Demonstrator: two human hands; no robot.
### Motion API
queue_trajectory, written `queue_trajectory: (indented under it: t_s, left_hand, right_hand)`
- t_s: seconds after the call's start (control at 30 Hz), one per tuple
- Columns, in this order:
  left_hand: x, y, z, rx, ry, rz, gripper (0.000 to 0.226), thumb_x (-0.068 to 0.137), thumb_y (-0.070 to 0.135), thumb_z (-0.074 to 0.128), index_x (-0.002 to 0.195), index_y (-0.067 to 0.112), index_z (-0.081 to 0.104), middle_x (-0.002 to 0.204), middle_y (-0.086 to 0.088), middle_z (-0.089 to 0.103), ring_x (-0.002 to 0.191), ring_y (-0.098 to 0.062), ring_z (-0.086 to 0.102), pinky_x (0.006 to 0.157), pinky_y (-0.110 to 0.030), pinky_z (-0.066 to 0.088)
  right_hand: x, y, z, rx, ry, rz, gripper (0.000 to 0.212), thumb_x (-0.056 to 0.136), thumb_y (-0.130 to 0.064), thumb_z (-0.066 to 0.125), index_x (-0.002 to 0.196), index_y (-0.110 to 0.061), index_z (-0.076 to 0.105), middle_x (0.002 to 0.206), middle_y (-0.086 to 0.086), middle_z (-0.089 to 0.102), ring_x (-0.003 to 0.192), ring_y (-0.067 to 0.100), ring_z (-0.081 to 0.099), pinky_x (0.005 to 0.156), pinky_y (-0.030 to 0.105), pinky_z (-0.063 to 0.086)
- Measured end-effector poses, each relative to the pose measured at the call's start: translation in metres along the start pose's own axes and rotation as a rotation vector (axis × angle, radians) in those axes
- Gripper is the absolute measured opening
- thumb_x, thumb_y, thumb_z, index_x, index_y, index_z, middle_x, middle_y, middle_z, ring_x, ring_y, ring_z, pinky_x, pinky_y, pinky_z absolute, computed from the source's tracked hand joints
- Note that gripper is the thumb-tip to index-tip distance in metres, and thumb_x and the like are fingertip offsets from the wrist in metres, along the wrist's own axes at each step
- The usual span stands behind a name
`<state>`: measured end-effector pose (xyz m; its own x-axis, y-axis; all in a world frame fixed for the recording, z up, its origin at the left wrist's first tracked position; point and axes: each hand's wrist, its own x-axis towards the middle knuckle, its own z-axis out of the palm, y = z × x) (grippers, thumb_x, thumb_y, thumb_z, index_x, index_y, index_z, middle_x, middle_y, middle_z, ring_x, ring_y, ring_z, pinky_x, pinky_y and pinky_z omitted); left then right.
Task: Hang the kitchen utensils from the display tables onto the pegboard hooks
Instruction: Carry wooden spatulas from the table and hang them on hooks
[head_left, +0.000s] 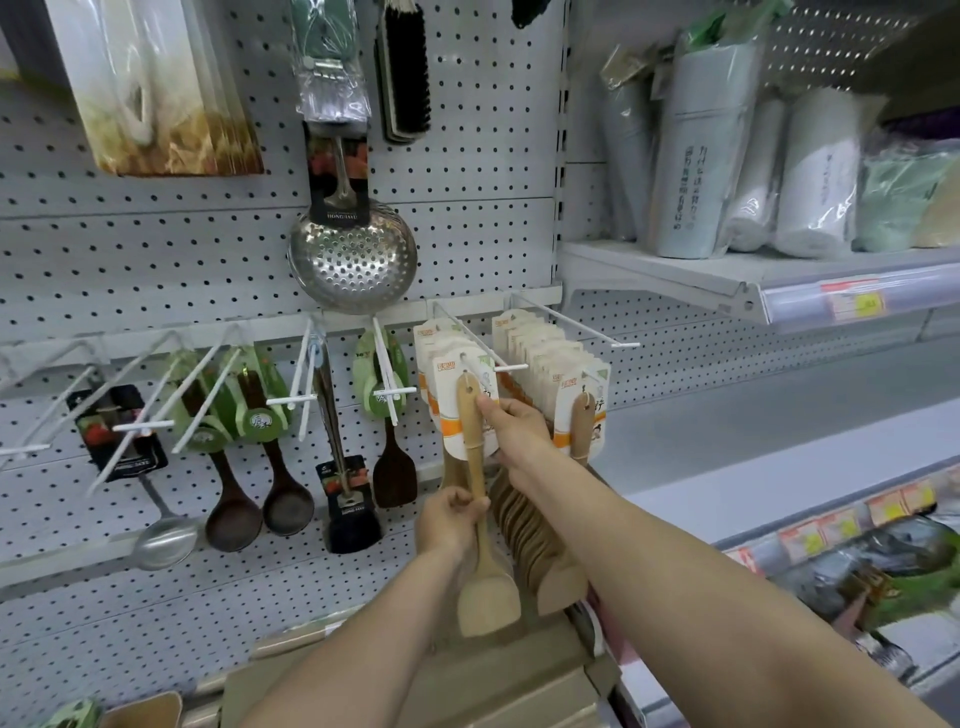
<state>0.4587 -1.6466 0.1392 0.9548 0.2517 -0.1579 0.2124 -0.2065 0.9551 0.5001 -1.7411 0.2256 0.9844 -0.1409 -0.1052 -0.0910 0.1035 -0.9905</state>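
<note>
Your left hand (451, 522) is raised on a forearm angled up from the lower left, with its fingers curled round the mid-handle of the wooden spatula (488, 597), which stands upright, blade down, before the pegboard (156, 260). Your right hand (514, 423) reaches in on an extended arm and pinches the upper handle at its packaging card (451, 421). The handle top sits at the white hook (485, 358); whether the card is threaded cannot be determined.
</note>
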Motion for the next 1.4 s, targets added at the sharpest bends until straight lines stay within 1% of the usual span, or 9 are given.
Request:
queue_trajectory:
  t_s: [0.2,0.4,0.5,0.6,0.7,0.8,0.93,1.1,1.4]
  left_hand:
    - [0.004,0.006,-0.006,0.084,-0.008,-0.017,0.013,0.085,0.027,0.076,0.079,0.016,0.071,0.085,0.000,0.072,0.085,-0.021,0.065,0.088,-0.037,0.053]
    - [-0.021,0.005,-0.014,0.128,-0.009,0.021,0.015,0.089,0.025,0.072,0.103,0.018,0.071,0.102,0.004,0.067,0.093,-0.013,0.058,0.086,-0.026,0.043]
    - [-0.035,0.006,-0.032,0.207,0.035,0.058,0.029,0.089,0.032,0.072,0.115,0.019,0.069,0.109,0.004,0.070,0.099,-0.016,0.063,0.094,-0.032,0.050]
    - [-0.047,0.010,-0.070,0.340,0.106,0.112,0.039,0.085,0.037,0.075,0.120,0.021,0.066,0.116,0.001,0.071,0.104,-0.019,0.065,0.094,-0.036,0.053]
    - [-0.065,0.010,-0.124,0.473,0.161,0.161,0.049,0.084,0.033,0.078,0.128,0.019,0.062,0.127,-0.001,0.066,0.115,-0.022,0.061,0.099,-0.036,0.050]
    - [-0.085,0.003,-0.188,0.545,0.243,0.192,0.046,0.081,0.030,0.080,0.124,0.020,0.064,0.122,-0.001,0.067,0.112,-0.022,0.061,0.097,-0.038,0.051]
    - [-0.122,-0.012,-0.283,0.653,0.360,0.175,0.051,0.085,0.042,0.074,0.128,0.022,0.059,0.121,-0.003,0.058,0.114,-0.028,0.056,0.093,-0.041,0.050]
    - [-0.171,-0.034,-0.420,0.900,0.488,0.143,0.059,0.094,0.054,0.056,0.141,0.020,0.047,0.136,-0.012,0.053,0.126,-0.034,0.047,0.095,-0.049,0.049]
    - [-0.267,-0.081,-0.646,1.019,0.640,0.045,0.057,0.096,0.053,0.050,0.140,0.017,0.046,0.138,-0.016,0.052,0.127,-0.038,0.046,0.098,-0.050,0.045]
  right_hand:
    - [0.000,0.000,-0.001,-0.035,0.004,-0.002,0.020,0.094,-0.041,0.067,0.096,-0.021,0.071,0.108,0.012,0.074,0.090,0.026,0.061,0.097,0.052,0.052]
    - [-0.026,0.012,-0.013,-0.193,0.030,0.021,0.052,0.096,-0.042,0.065,0.140,-0.015,0.055,0.134,0.005,0.060,0.116,0.024,0.057,0.097,0.034,0.046]
    - [-0.041,0.021,-0.014,-0.302,0.034,0.060,0.051,0.099,-0.039,0.061,0.142,-0.013,0.051,0.137,0.006,0.058,0.125,0.026,0.053,0.095,0.032,0.039]
    - [-0.059,0.022,-0.006,-0.490,0.028,0.049,0.048,0.098,-0.039,0.061,0.138,-0.013,0.054,0.136,0.008,0.060,0.124,0.029,0.056,0.098,0.035,0.043]
    - [-0.085,0.028,0.020,-0.723,-0.066,-0.024,0.046,0.098,-0.035,0.063,0.137,-0.013,0.055,0.135,0.010,0.062,0.124,0.031,0.058,0.100,0.036,0.045]
    - [-0.115,0.033,0.061,-0.952,-0.210,-0.175,0.055,0.093,-0.036,0.069,0.142,-0.021,0.050,0.140,0.009,0.056,0.127,0.031,0.055,0.102,0.040,0.048]
    - [-0.163,0.021,0.134,-1.221,-0.373,-0.428,0.056,0.092,-0.038,0.068,0.143,-0.025,0.048,0.139,0.011,0.053,0.130,0.033,0.047,0.101,0.042,0.046]
    - [-0.244,0.010,0.250,-1.243,-0.481,-0.649,0.056,0.098,-0.048,0.056,0.148,-0.025,0.044,0.147,0.011,0.048,0.134,0.032,0.045,0.102,0.044,0.043]
    - [-0.404,0.023,0.446,-1.144,-0.604,-0.819,0.056,0.099,-0.050,0.050,0.147,-0.022,0.044,0.147,0.011,0.047,0.134,0.031,0.045,0.101,0.045,0.044]
